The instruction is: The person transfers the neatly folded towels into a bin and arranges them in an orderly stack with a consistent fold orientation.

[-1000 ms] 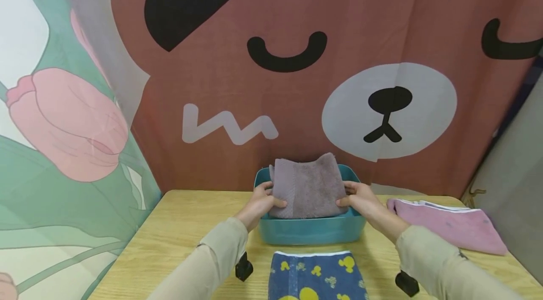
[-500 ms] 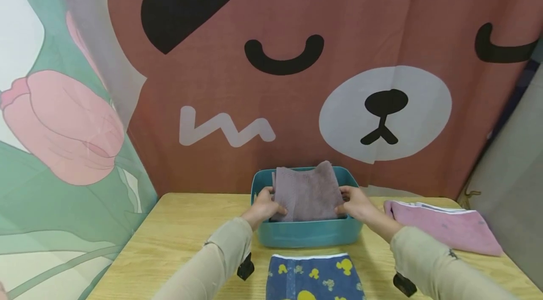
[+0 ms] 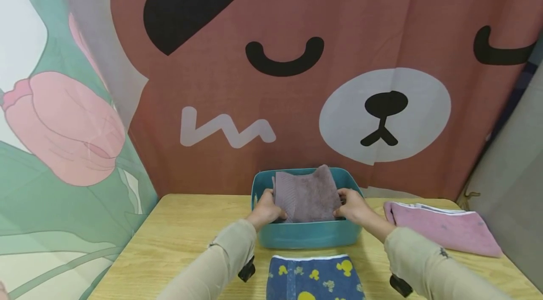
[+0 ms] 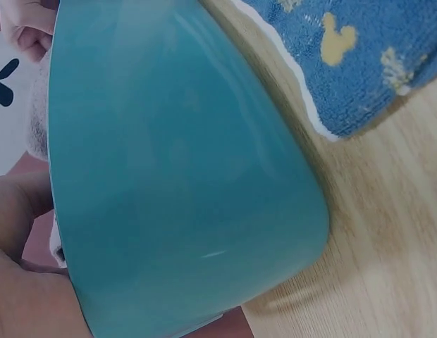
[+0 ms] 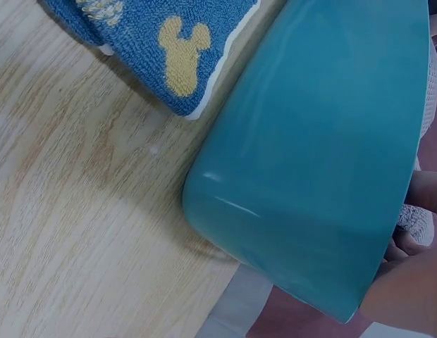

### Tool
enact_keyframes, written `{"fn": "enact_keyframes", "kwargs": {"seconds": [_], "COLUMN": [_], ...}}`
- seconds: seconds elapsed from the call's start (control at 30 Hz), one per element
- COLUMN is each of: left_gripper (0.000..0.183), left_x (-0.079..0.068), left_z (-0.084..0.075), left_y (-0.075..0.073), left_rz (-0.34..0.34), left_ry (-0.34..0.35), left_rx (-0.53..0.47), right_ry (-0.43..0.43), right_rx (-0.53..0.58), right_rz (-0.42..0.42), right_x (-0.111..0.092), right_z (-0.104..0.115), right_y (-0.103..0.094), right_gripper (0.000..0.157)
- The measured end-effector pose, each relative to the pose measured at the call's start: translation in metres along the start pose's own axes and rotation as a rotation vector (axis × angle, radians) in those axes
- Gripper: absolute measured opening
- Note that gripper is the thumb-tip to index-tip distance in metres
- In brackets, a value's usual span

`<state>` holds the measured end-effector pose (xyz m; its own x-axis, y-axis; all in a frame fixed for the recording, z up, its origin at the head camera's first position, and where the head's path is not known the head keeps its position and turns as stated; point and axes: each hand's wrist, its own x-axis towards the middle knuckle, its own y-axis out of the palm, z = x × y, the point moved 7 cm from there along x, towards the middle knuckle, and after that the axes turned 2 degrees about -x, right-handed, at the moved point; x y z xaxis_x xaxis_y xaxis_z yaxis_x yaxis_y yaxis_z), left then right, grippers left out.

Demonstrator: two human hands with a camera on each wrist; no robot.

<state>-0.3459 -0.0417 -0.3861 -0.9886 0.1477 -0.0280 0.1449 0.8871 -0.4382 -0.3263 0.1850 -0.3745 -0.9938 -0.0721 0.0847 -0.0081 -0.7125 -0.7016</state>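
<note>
A folded mauve towel (image 3: 308, 197) stands partly inside the teal plastic basin (image 3: 308, 236), its upper edge rising above the rim. My left hand (image 3: 265, 209) pinches the towel's left side, thumb in front. On the opposite side my right hand (image 3: 354, 206) grips it the same way. Both hands are down at the basin's rim. In the left wrist view the basin wall (image 4: 183, 155) hides most of the towel and the fingertips. The right wrist view likewise shows the basin (image 5: 310, 155) covering much of that hand.
In front of the basin lies a folded blue towel (image 3: 315, 277) with yellow mouse-head shapes. A folded pink towel (image 3: 445, 229) rests at the table's right. Behind the wooden table (image 3: 191, 224) hangs a brown bear-print curtain (image 3: 220, 83).
Both hands have lowered the mauve towel deeper into the basin, so less of it shows above the rim. The blue and pink towels stay in place.
</note>
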Motion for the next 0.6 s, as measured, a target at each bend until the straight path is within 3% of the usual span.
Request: {"fn": "enact_keyframes", "kwargs": {"seconds": [0.17,0.33,0.6], "left_gripper": [0.067,0.075,0.057], "left_x": [-0.002,-0.002,-0.004], "left_z": [-0.001,-0.001,-0.006], "left_y": [-0.002,-0.004,-0.012], "left_rz": [-0.020,-0.040,-0.045], "left_ry": [0.002,0.019,0.162], "left_rx": [0.022,-0.068,-0.181], "right_ry": [0.006,0.026,-0.016], "right_rx": [0.023,0.150,0.260], "right_rz": [0.005,0.008,-0.017], "right_x": [-0.001,-0.005,-0.009], "right_z": [0.000,-0.002,-0.002], "right_y": [0.000,-0.001,-0.008], "right_gripper": [0.061,0.054,0.044]}}
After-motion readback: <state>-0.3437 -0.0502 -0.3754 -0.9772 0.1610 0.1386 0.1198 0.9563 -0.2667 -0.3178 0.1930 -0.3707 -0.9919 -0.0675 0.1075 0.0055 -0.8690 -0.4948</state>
